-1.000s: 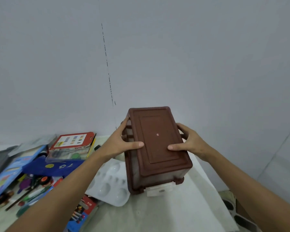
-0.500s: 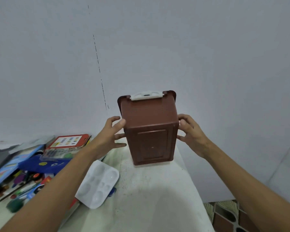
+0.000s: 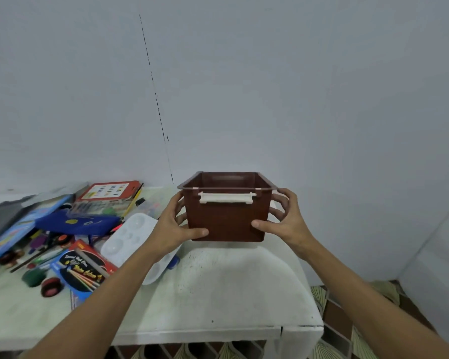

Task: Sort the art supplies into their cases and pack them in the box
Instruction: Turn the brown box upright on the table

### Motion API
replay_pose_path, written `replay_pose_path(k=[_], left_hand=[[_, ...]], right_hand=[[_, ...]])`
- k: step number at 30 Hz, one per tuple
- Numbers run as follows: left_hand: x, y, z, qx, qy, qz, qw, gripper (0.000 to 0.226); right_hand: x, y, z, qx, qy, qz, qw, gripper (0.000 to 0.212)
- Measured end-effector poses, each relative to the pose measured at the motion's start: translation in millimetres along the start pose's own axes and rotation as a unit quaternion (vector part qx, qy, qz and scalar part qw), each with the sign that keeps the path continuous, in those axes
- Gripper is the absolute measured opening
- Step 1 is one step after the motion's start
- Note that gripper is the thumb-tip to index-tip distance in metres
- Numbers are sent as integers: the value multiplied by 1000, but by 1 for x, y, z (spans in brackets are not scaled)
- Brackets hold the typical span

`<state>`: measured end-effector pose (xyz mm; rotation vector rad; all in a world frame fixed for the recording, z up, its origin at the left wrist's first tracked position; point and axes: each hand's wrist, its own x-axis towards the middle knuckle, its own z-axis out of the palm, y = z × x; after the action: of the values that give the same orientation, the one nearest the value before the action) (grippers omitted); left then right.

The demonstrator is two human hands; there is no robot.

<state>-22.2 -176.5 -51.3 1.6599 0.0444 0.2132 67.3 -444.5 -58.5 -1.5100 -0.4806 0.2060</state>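
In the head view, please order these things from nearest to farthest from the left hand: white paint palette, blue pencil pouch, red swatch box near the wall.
From the left hand:
1. White paint palette, just left of the hand, partly under the wrist.
2. Blue pencil pouch, farther left.
3. Red swatch box, back-left, by the wall.

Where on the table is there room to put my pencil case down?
The bare patch is the white table top in front of the brown box, between the paint palette and the table's right edge. The left side is crowded: blue pouch, red colour-pencil pack, pens and paint pots.
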Motion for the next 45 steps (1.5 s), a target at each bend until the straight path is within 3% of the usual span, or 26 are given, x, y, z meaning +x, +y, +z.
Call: replay_pose_path(k=[4, 7, 9, 13, 17, 20, 24, 26, 31, 36, 41, 45], left_hand=[[-7, -7, -11, -40, -47, -41, 997, 89], [-10, -5, -18, -72, -38, -111, 990, 119], [-13, -3, -18, -13, -39, -119, 992, 121], [-15, 0, -5, 134, -93, -86, 983, 91], [-7, 6, -12, 177, -103, -84, 975, 96], [0, 11, -23, 191, -17, -119, 974, 98], [-5, 6, -7, 238, 248, -89, 935, 70], [-13, 4, 16, 229, 295, -58, 926, 64], [-19, 10, 59, 260, 175, -103, 944, 119], [3, 6, 42, 279, 130, -109, 945, 133], [26, 17, -8, 285, 36, -141, 948, 118], [37, 32, -27, 303, 44, -149, 940, 73]], right_hand=[[-6, 7, -3, -24, -36, 27, 999, 110], [-10, 10, -10, -55, -63, 31, 996, 101], [-11, 14, -12, -75, -65, 41, 994, 102], [-13, 21, -17, -127, -86, 49, 987, 106], [-15, 21, -26, -144, -74, 75, 984, 127], [-6, 18, -35, -156, -51, 64, 984, 127], [17, 6, -44, -195, -37, 55, 979, 127], [33, 0, -47, -204, -36, 57, 977, 130], [66, -7, -51, -227, -30, 55, 972, 132], [87, -7, -55, -265, -46, 43, 962, 109], [92, -5, -61, -273, -36, 86, 958, 129], [90, -1, -64, -239, -42, 80, 967, 126]])
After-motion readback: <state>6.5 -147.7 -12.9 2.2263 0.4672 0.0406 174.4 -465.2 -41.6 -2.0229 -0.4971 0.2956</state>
